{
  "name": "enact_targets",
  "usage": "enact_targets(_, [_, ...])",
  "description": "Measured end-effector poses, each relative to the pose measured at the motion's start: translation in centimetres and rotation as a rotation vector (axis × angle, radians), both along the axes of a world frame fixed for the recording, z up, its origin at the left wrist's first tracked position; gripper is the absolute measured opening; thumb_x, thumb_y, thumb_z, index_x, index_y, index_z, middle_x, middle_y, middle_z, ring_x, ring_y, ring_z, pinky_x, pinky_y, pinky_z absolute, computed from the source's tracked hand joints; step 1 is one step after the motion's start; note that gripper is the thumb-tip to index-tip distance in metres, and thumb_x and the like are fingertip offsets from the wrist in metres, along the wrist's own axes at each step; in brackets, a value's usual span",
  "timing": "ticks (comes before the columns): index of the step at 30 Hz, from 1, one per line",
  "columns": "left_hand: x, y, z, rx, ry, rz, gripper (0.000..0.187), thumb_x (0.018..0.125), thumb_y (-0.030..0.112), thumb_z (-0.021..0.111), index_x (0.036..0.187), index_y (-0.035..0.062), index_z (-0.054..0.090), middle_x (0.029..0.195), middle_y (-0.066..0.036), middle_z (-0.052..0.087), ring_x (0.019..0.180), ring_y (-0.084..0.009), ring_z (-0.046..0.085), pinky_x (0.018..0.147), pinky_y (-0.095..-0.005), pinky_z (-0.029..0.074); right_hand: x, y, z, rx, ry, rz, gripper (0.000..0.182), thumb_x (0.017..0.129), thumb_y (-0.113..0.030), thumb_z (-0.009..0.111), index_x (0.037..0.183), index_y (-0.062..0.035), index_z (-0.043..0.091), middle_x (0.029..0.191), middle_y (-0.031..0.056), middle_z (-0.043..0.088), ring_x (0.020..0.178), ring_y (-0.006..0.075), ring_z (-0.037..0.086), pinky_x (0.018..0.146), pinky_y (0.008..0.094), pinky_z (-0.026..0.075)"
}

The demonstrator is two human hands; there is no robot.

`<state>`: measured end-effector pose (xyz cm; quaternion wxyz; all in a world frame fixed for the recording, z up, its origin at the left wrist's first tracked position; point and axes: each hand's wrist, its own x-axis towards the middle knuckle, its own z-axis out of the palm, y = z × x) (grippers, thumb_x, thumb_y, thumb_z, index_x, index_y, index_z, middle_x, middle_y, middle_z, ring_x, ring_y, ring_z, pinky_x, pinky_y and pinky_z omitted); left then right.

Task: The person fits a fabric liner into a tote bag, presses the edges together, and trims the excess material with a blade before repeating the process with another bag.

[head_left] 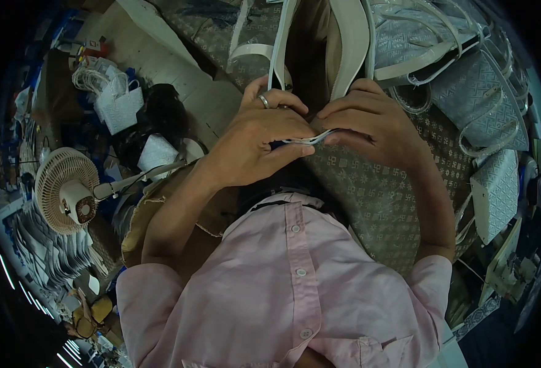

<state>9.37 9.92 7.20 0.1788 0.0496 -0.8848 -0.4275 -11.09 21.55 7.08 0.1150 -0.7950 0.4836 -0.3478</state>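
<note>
A pale handbag [350, 46] with a brown lining and a zip along its opening lies in front of me, its mouth facing up. My left hand [255, 138], with a ring on one finger, pinches the bag's near edge between thumb and fingers. Close beside it, my right hand [371, 126] grips the same edge, thumb below and fingers on top. Between the two thumbs a thin whitish rim shows, slightly bent. The fingers hide most of the bag's near end.
Silvery patterned bags [485, 92] with looped handles are heaped at the right. A patterned cloth [381, 196] covers the work surface. To the left stand a fan [68, 190], a small white bag [118, 104], black plastic [163, 110] and stacked sheets [52, 251].
</note>
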Motion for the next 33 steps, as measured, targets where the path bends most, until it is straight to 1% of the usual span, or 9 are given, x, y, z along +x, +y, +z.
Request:
enact_targets(10, [-1.1,2.0,-0.9,-0.357,0.214,0.08,0.005,0.076,0.013,0.07,0.076,0.0085,0.067,0.074,-0.001,0.064,0.098,-0.0199,0.058,0.1,-0.0476,0.027,0.3,1.2,-0.2,-0.06,0.045,-0.039,0.019,0.074,-0.017,0.072,0.09,-0.0074,0.067,0.106,0.0018,0.064,0.08,0.0167,0.061,0.095,0.0407,0.039])
enact_targets(13, [-1.3,2.3,-1.3,-0.379,0.241,0.117,0.003,0.075,0.01,0.069,0.075,0.0087,0.066,0.074,-0.001,0.064,0.1,-0.0213,0.058,0.1,-0.0469,0.028,1.9,2.7,0.6,-0.077,0.241,-0.189,0.018,0.072,-0.016,0.072,0.088,-0.0082,0.066,0.115,0.0034,0.06,0.088,0.0194,0.06,0.102,0.0466,0.035])
enact_targets(15, [-0.9,2.2,-0.9,-0.403,0.237,0.079,0.004,0.076,0.012,0.069,0.075,0.009,0.067,0.077,-0.001,0.064,0.108,-0.0227,0.055,0.1,-0.047,0.028,3.7,3.6,1.0,-0.148,0.413,-0.407,0.015,0.071,-0.014,0.072,0.082,-0.0089,0.063,0.121,0.0055,0.056,0.108,0.024,0.055,0.104,0.0507,0.032])
enact_targets(19, [-0.2,1.3,-0.4,-0.459,0.196,-0.045,0.012,0.076,0.018,0.071,0.082,0.0086,0.068,0.092,-0.003,0.064,0.118,-0.0247,0.05,0.103,-0.0501,0.026,4.7,4.3,0.6,-0.134,0.361,-0.446,0.017,0.072,-0.014,0.072,0.079,-0.0068,0.059,0.124,0.0069,0.054,0.125,0.0292,0.044,0.107,0.0541,0.026])
enact_targets(24, [1.5,-0.6,0.3,-0.516,0.128,0.065,0.039,0.072,0.03,0.074,0.102,0.0073,0.064,0.115,-0.005,0.057,0.124,-0.0284,0.045,0.106,-0.0521,0.027,4.9,4.2,0.7,-0.087,0.35,-0.437,0.022,0.073,-0.018,0.072,0.079,-0.0042,0.056,0.109,0.0077,0.059,0.129,0.0292,0.04,0.11,0.0571,0.017])
enact_targets(25, [1.5,-1.2,0.4,-0.521,0.131,0.056,0.039,0.072,0.03,0.074,0.102,0.0073,0.064,0.115,-0.005,0.057,0.124,-0.0284,0.045,0.106,-0.0521,0.027,5.1,4.0,0.9,-0.091,0.349,-0.446,0.022,0.073,-0.018,0.072,0.079,-0.0042,0.056,0.109,0.0077,0.059,0.129,0.0292,0.04,0.11,0.0571,0.017])
enact_targets(27, [1.4,-2.2,0.4,-0.642,0.15,-0.01,0.04,0.072,0.029,0.074,0.102,0.0056,0.062,0.111,-0.005,0.058,0.12,-0.0283,0.049,0.102,-0.0477,0.036,5.8,3.5,1.3,-0.142,0.39,-0.396,0.019,0.075,-0.021,0.069,0.076,-0.006,0.057,0.089,0.0085,0.061,0.121,0.0275,0.047,0.107,0.0559,0.024])
enact_targets(31, [0.5,-3.5,1.7,-0.725,0.159,-0.096,0.038,0.073,0.031,0.072,0.098,0.0044,0.062,0.107,-0.007,0.058,0.112,-0.027,0.054,0.099,-0.044,0.039,6.6,2.5,0.0,-0.124,0.448,-0.401,0.019,0.077,-0.022,0.068,0.076,-0.0056,0.058,0.079,0.0087,0.061,0.109,0.0258,0.055,0.106,0.0548,0.026])
enact_targets(33, [0.2,-4.2,2.5,-0.821,0.166,-0.152,0.031,0.077,0.028,0.07,0.093,0.0034,0.061,0.096,-0.009,0.061,0.096,-0.0263,0.059,0.094,-0.0404,0.043,6.2,2.6,-0.6,-0.173,0.4,-0.491,0.018,0.079,-0.022,0.067,0.075,-0.0056,0.06,0.074,0.0092,0.061,0.098,0.0237,0.061,0.106,0.0534,0.027])
